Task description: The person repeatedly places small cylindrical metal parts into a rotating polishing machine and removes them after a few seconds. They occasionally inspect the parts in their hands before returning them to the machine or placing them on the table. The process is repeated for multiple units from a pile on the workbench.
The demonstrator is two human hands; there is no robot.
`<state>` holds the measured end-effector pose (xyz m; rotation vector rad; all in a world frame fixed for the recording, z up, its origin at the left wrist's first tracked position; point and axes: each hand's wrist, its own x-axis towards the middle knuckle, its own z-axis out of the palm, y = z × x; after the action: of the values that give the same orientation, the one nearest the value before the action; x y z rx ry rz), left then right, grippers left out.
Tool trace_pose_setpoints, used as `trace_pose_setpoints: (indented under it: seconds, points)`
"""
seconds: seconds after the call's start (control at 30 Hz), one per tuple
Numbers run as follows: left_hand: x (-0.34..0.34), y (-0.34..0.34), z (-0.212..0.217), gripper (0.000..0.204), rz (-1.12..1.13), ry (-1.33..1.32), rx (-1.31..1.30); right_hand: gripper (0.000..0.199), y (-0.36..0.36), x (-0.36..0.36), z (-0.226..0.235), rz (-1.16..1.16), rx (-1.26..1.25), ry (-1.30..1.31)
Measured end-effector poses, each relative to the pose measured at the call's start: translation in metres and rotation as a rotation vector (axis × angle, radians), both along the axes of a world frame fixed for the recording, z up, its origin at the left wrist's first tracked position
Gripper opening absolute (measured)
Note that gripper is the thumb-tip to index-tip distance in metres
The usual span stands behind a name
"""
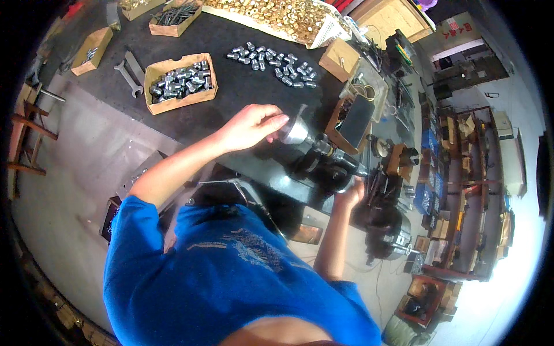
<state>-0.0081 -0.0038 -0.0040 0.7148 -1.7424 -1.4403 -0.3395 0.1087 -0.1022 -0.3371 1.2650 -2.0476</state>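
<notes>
- Our left hand (pixel 254 126) bunches its fingers at the silver cone (pixel 296 132); whether pinching it, we cannot tell
- Our right hand (pixel 350 195) curls near the right end of the dark spindle (pixel 340 157), grip hidden
- At the spindle's left end, the cone looks hard, slick; we'd grasp around its outside

The cone (pixel 296 132) is smooth, shiny metal, the shirt (pixel 190 282) matt cloth

I am remotely viewing a dark bench (pixel 231 86). By its near left corner a narrow box (pixel 103 51) is standing; close to the near edge, a wrench (pixel 128 79) is lying beside an open carton (pixel 186 104) of metal fittings (pixel 180 81). Loose silvery cylinders (pixel 255 66) are lying farther in; toward the far edge, brass-coloured pieces (pixel 259 14) are sitting heaped.
</notes>
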Motion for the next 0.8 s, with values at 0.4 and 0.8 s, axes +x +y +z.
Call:
trace_pose_setpoints:
  seconds: [0.4, 0.8]
  points:
    - [-0.014, 0.011, -0.003, 0.039, 0.251, -0.132, -0.116, 0.017, -0.015, 0.0, 0.001, -0.042, 0.08, 0.023]
    - [-0.002, 0.008, 0.007, 0.043, 0.1, 0.003, 0.197, 0.018, -0.032, 0.01, 0.105, -0.01, -0.322, 0.25]
